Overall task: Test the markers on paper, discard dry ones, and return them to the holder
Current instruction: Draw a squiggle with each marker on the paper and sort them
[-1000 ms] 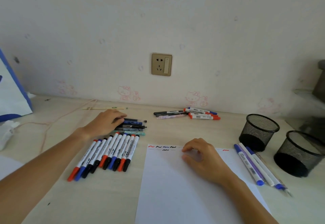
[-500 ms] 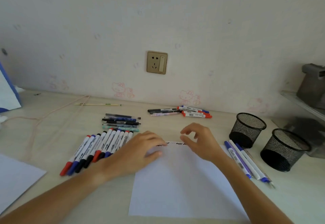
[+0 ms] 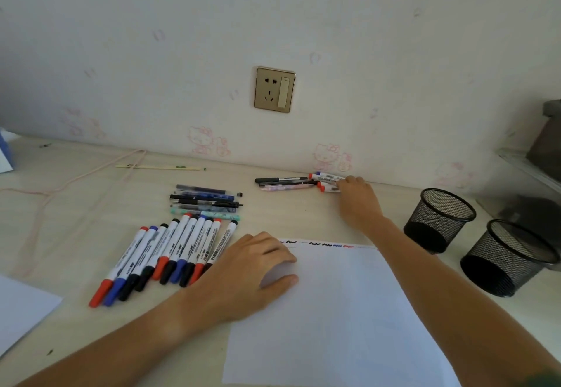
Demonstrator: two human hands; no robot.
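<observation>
head view: the paper (image 3: 340, 310) is seen at lower centre, with test squiggles (image 3: 331, 245) along its top edge. it is pinned at its upper left corner by the left hand (image 3: 255, 268), fingers relaxed and laid flat, probably so the sheet cannot slide. the right hand (image 3: 358, 198) is reached up to the small pile (image 3: 297, 182) by the wall, right of centre; its fingers touch the markers' ends, but whether one is pinched cannot be told. a marker row (image 3: 170, 253) is laid at centre left, pens (image 3: 206, 203) just above it. two mesh holders (image 3: 440, 219) are stood at the right, seemingly for sorting.
</observation>
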